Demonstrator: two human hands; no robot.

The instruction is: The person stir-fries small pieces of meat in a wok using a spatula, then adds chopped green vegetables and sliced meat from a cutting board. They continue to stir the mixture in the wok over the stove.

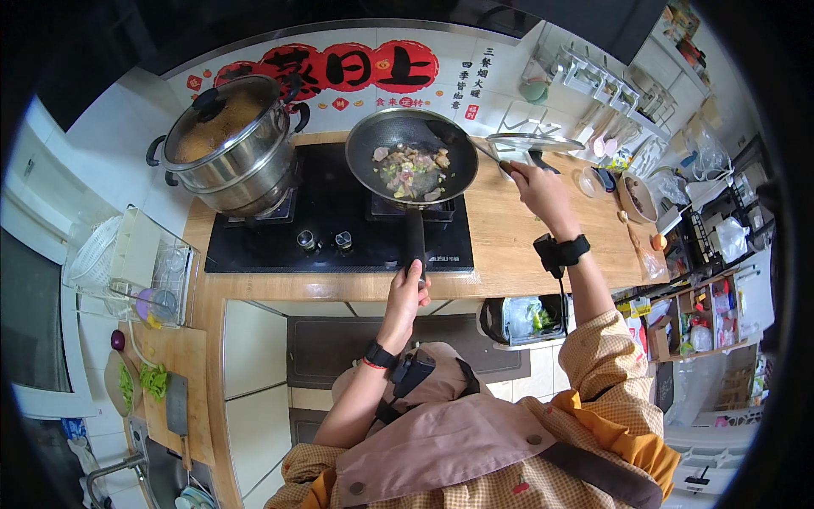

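My left hand (407, 296) is closed around the black handle of a frying pan (360, 156), which sits over the right burner of a black gas hob (254, 248). In the pan lie pale pinkish pieces of food with chopped green and yellowish bits (407, 170). My right hand (540, 191) grips the handle of a spatula (448, 132), whose dark blade rests at the pan's upper right inside wall. A glass lid (534, 141) is just beyond that hand, on the worktop's back part. On the left burner stands a steel steamer pot (232, 181) with its glass lid on.
Left are a dish rack (156, 273), a wooden cutting board (197, 382) with a cleaver (177, 404) and lettuce (152, 382), and a sink. A bowl (638, 197) stands on the right worktop (509, 254). Below it is a bin (493, 321). Utensils hang on the wall.
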